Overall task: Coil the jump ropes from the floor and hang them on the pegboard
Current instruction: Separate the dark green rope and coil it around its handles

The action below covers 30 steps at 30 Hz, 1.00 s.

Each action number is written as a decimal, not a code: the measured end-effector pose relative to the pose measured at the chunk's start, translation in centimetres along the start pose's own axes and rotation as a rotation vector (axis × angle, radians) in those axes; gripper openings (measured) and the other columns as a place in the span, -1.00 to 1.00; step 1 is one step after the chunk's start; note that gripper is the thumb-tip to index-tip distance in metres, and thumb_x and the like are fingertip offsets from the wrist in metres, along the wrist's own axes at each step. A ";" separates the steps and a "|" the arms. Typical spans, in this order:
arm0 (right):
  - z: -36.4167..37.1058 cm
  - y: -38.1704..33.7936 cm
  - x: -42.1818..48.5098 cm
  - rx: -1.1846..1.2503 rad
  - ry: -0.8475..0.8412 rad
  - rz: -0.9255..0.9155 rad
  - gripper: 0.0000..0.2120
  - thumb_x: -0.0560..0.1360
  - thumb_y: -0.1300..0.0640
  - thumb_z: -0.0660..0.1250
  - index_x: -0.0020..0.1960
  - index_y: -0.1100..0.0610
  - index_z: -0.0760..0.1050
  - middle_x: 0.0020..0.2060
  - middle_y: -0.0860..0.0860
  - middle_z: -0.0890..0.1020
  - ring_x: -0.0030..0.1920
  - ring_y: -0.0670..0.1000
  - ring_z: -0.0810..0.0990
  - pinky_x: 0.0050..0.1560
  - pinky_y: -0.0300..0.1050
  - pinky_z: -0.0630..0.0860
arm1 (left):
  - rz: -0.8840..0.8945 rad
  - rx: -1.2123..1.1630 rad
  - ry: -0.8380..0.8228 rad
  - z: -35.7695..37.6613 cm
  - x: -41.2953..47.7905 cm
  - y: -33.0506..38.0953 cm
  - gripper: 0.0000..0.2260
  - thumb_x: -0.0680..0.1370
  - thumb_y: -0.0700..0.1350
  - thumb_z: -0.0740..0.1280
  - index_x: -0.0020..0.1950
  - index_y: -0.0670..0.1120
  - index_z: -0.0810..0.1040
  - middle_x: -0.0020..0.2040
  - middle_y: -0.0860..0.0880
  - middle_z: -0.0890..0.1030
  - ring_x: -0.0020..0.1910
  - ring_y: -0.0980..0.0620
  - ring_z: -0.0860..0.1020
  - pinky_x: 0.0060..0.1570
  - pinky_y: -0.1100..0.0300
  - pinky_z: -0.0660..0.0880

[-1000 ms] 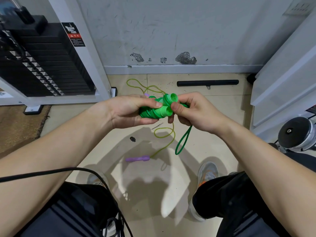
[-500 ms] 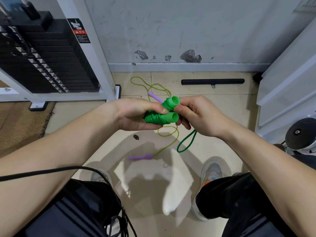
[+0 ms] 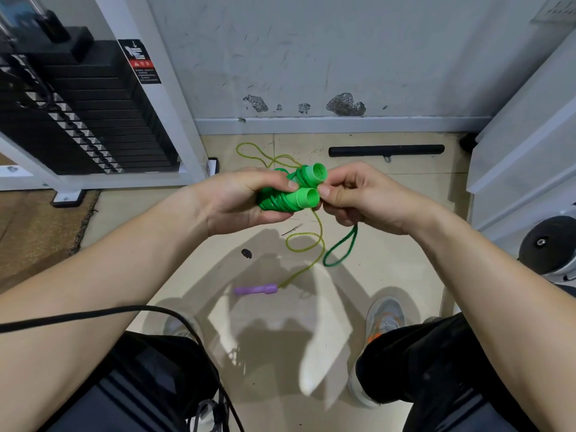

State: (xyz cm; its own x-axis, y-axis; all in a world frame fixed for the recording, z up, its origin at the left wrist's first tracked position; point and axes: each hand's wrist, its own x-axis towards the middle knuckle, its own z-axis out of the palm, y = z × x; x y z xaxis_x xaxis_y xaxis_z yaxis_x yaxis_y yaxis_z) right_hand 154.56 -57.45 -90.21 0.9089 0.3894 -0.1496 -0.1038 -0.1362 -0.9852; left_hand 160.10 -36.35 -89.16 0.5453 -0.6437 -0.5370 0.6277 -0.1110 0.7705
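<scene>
Above the bent knees, left hand (image 3: 237,201) clenched round the green jump rope (image 3: 290,199), thumb on top, cord wound tight about its two handles. Right hand (image 3: 364,198) fingers curled, thumb tip against the lower handle's end; a green loop (image 3: 341,247) hangs from under it. On the floor beyond, yellow rope (image 3: 307,244) with purple handle (image 3: 255,289). Farther, black bar (image 3: 386,150) near the wall.

The left hand (image 3: 237,201) hid the rear ends of the two bright green plastic jump-rope handles (image 3: 293,199) (only their open round mouths showed). The thin yellow-green rope (image 3: 322,238) on the floor ran out of sight behind that hand and the right hand (image 3: 364,198), and the print on the black-and-red warning label (image 3: 141,62) was too small to read.
</scene>
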 end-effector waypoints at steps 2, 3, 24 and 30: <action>-0.3 0.1 -0.1 0.020 0.010 0.032 -0.80 0.51 0.09 0.33 -0.23 0.10 0.64 -0.40 0.13 0.31 -0.45 -0.03 0.24 -0.44 -0.22 0.17 | 0.012 0.025 0.008 0.1 -0.1 0.0 -0.65 0.36 -0.07 0.40 0.14 -0.09 0.60 0.02 -0.04 0.66 -0.05 0.12 0.63 -0.13 0.29 0.61; -0.3 0.1 -0.1 0.022 0.015 0.045 -0.83 0.50 0.10 0.34 -0.21 0.13 0.64 -0.43 0.10 0.32 -0.45 -0.03 0.24 -0.42 -0.18 0.14 | 0.020 0.045 0.017 0.2 -0.2 0.0 -0.66 0.37 -0.03 0.42 0.13 -0.05 0.62 0.04 -0.04 0.66 -0.01 0.11 0.62 -0.12 0.29 0.61; 0.6 1.7 1.3 0.146 0.189 0.035 -0.81 0.58 0.29 0.30 -0.22 0.21 0.47 -0.53 0.02 0.44 -0.54 -0.09 0.26 -0.49 -0.27 0.22 | 0.177 -0.148 0.158 1.6 0.6 -1.3 -0.79 0.56 -0.17 0.34 0.13 -0.25 0.60 -0.06 -0.09 0.64 -0.16 0.09 0.64 -0.17 0.25 0.61; 0.3 1.8 1.2 0.171 0.135 0.127 -0.94 0.59 0.33 0.26 -0.06 0.29 0.45 -0.55 -0.01 0.42 -0.50 -0.05 0.17 -0.47 -0.27 0.18 | 0.188 -0.164 0.150 1.6 0.9 -1.5 -0.84 0.58 -0.25 0.29 0.10 -0.30 0.58 -0.01 -0.14 0.65 -0.09 0.01 0.63 -0.12 0.19 0.63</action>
State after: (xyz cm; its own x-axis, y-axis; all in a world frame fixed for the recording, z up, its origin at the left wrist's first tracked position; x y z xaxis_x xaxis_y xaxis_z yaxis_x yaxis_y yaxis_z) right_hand 155.38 -56.99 -92.20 0.9288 0.2521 -0.2717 -0.2767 -0.0160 -0.9608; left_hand 158.73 -37.98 -90.20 0.7292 -0.5204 -0.4442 0.5826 0.1317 0.8020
